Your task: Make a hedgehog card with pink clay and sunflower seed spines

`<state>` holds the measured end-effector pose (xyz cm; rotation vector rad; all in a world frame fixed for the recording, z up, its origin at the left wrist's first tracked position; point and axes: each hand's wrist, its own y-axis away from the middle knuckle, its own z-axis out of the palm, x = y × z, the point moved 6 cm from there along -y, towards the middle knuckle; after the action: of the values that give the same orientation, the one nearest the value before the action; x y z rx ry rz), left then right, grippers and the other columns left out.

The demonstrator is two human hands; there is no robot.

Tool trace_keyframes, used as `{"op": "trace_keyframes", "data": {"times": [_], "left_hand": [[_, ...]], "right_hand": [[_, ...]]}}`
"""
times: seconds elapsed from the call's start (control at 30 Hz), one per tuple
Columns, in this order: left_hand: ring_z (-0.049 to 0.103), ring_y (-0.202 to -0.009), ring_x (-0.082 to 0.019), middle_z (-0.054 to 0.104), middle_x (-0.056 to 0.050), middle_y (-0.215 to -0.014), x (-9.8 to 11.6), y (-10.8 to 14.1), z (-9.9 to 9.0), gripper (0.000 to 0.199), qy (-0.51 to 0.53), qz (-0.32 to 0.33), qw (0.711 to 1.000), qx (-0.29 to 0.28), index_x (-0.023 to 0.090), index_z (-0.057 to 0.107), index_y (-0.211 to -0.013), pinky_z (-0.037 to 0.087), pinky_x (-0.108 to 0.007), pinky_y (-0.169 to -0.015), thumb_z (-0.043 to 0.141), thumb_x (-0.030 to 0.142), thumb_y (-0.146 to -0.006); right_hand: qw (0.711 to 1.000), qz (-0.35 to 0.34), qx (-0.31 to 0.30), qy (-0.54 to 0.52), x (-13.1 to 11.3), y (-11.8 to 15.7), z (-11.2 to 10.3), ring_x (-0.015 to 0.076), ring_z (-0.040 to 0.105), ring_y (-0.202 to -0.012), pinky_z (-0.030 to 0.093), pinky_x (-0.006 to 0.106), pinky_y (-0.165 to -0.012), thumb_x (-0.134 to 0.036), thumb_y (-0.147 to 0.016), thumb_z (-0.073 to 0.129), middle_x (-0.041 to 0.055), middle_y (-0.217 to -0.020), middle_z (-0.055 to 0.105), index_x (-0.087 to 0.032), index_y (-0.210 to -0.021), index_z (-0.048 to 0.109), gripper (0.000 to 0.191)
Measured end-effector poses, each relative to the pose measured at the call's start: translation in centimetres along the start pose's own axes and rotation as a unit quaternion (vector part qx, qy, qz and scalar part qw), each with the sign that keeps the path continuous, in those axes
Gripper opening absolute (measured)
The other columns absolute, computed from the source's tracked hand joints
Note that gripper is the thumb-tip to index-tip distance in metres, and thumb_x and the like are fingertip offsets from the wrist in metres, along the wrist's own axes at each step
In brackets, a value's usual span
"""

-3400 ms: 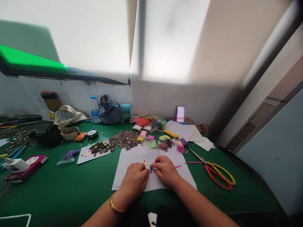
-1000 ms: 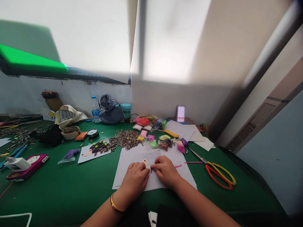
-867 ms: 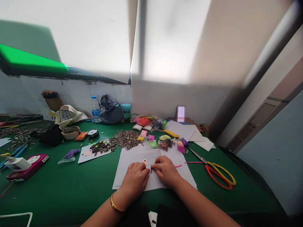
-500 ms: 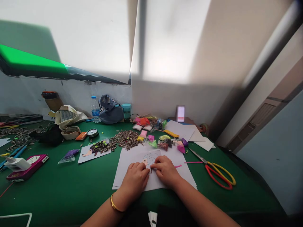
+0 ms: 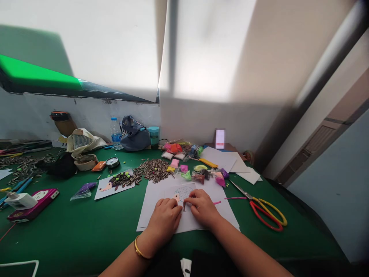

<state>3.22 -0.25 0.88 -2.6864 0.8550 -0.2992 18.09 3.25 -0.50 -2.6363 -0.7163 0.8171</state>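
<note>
A hedgehog picture [image 5: 184, 192] with a peach face and a blue-speckled body lies on white paper [image 5: 148, 207] before me. My left hand [image 5: 165, 215] rests on the sheet at the picture's lower left, its fingers curled together and their tips largely hidden. From the right, my right hand [image 5: 201, 207] reaches over the picture with bent fingers. Its fingertips touch the top of a small strip of brown clay [image 5: 184, 207] below the hedgehog's body. Part of the picture is covered by this hand.
Long scissors [image 5: 266, 209] and a pink stick [image 5: 235, 198] lie right. Behind the paper are bagged clay pieces [image 5: 198, 177] and a sunflower seed pile [image 5: 155, 169]. Another hedgehog card [image 5: 115, 186] lies left, near a purple clay bag [image 5: 83, 190] and magenta device [image 5: 43, 204].
My right fingertips have shifted very slightly, and more of the brown clay strip shows below them. My left hand stays in place on the paper.
</note>
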Motion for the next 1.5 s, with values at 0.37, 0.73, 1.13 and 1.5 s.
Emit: {"op": "trace_keyframes", "data": {"times": [0.37, 0.73, 1.13, 1.5], "left_hand": [[0.055, -0.093, -0.022, 0.061, -0.003, -0.096, -0.21, 0.04, 0.23, 0.013, 0.007, 0.001, 1.000, 0.008, 0.024, 0.065, -0.096, 0.041, -0.040, -0.087, 0.057, 0.017, -0.090], [0.055, -0.091, -0.022, 0.061, -0.004, -0.093, -0.02, 0.01, -0.05, 0.014, 0.002, 0.003, 1.000, 0.009, 0.024, 0.067, -0.097, 0.041, -0.040, -0.086, 0.056, 0.018, -0.091], [0.056, -0.091, -0.022, 0.062, -0.004, -0.094, -0.02, 0.02, -0.12, 0.014, 0.004, 0.002, 1.000, 0.012, 0.024, 0.066, -0.098, 0.043, -0.040, -0.086, 0.059, 0.017, -0.088], [0.056, -0.092, -0.022, 0.062, -0.005, -0.095, -0.11, 0.12, 0.00, 0.010, 0.011, -0.001, 1.000, 0.012, 0.022, 0.066, -0.093, 0.043, -0.041, -0.087, 0.058, 0.017, -0.089]], "right_hand": [[1.000, -0.021, -0.007, 0.004, -0.26, 0.24, 0.26, 0.0216, 0.054, -0.100, 0.041, 0.038, -0.089, -0.003, -0.075, 0.059, 0.0032, -0.101, 0.064, -0.034, -0.097, 0.078, 0.042], [0.999, -0.045, -0.013, -0.002, -0.68, 0.37, 0.17, 0.0204, 0.055, -0.099, 0.041, 0.037, -0.091, -0.003, -0.075, 0.062, 0.0021, -0.100, 0.063, -0.034, -0.097, 0.078, 0.042], [0.998, -0.049, -0.021, -0.020, -0.74, 0.30, 0.20, 0.0213, 0.054, -0.099, 0.043, 0.038, -0.090, -0.003, -0.075, 0.059, 0.0033, -0.099, 0.063, -0.034, -0.100, 0.077, 0.044], [0.998, -0.049, -0.015, -0.029, -0.73, 0.26, -0.14, 0.0210, 0.055, -0.100, 0.044, 0.037, -0.091, -0.001, -0.075, 0.057, 0.0037, -0.101, 0.064, -0.031, -0.097, 0.078, 0.043]]}}
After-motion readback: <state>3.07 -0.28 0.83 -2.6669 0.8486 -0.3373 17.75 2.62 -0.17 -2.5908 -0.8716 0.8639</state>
